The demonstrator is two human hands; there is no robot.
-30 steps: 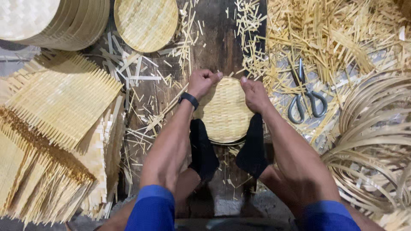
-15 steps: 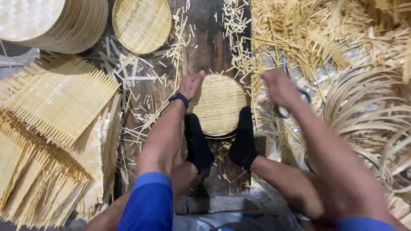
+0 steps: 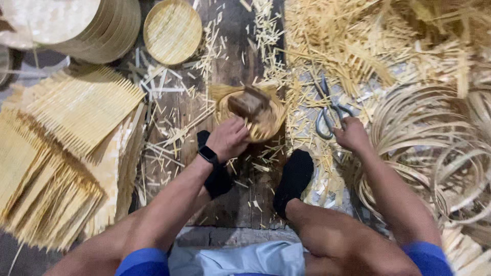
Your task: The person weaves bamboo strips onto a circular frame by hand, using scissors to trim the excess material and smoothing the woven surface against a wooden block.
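My left hand (image 3: 228,138) grips the near rim of a round woven bamboo tray (image 3: 264,122) and tips it up, so a brown wooden block (image 3: 248,102) shows under or in it. A black watch sits on that wrist. My right hand (image 3: 351,135) rests on the handles of grey metal scissors (image 3: 327,113) lying on bamboo scraps to the right. My two feet in black socks (image 3: 294,179) lie on the dark wooden board (image 3: 230,199) below the tray.
Stacked round trays (image 3: 97,30) and a single woven disc (image 3: 172,30) lie at the top left. Square woven mats (image 3: 61,148) pile up at left. Bamboo hoops (image 3: 434,148) fill the right side, loose splints (image 3: 358,46) the top right.
My right hand left the tray and moved right onto the scissors. My left hand lifted the tray's near edge, exposing the wooden block. My feet came off the tray.
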